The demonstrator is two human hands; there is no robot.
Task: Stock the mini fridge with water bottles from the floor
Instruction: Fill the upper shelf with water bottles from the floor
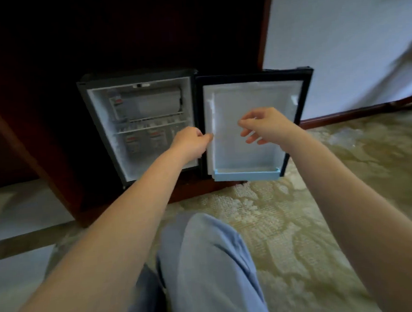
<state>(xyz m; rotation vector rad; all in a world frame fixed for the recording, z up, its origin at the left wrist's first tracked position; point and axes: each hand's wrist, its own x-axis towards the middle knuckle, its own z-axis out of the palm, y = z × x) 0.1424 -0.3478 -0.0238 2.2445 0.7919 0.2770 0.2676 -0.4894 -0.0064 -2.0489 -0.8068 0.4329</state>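
knee (206, 264) bottom centre, bent low for reach | left hand (191, 142) curled at door (240, 100) edge, grip unclear, probably steadying it wide | right hand (263, 124) loose, empty, mid-frame | fridge (101, 118) open, upper centre; bottles (154, 138) blurred, lower shelf

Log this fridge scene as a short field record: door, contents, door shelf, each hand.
mini fridge: open, set in a dark wooden cabinet
fridge door: swung wide to the right
bottles: upright, under the wire shelf
door shelf: light blue, at the door's bottom
left hand: fingers curled, at the door's hinge edge; grip unclear
right hand: loosely curled before the door panel, nothing seen in it
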